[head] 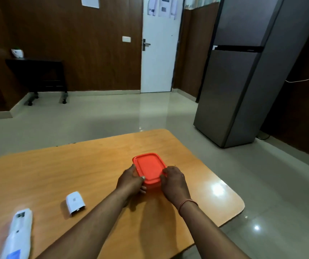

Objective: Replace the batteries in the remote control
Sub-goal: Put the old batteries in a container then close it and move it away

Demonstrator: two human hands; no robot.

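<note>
Both hands are on the orange container (150, 170), which sits on the wooden table (75, 165) toward its right side, lid on. Our left hand (131, 181) grips the near left corner, thumb up on the lid's rim and the other fingers curled down the side wall, closed against the plastic. Our right hand (174, 181) takes the near right corner, fingertips hooked onto the lid's edge; its thumb is tucked out of sight, so we cannot tell how that one sits. The near wall of the container is mostly covered by the two hands, and whatever is inside is hidden under the opaque lid.

Over on the left, well apart from the hands, the white remote control (18, 234) lies back side up, smeared with blur and cut off by the lower edge of the frame. We can make out an open battery bay near its far end, but whether cells sit in it is too blurred to say. Between the remote and our left forearm lies the white battery cover (75, 202), detached, resting on the tabletop with a small dark mark on it that we cannot read.

A thin orange thread (186, 202) circles the right wrist.
</note>
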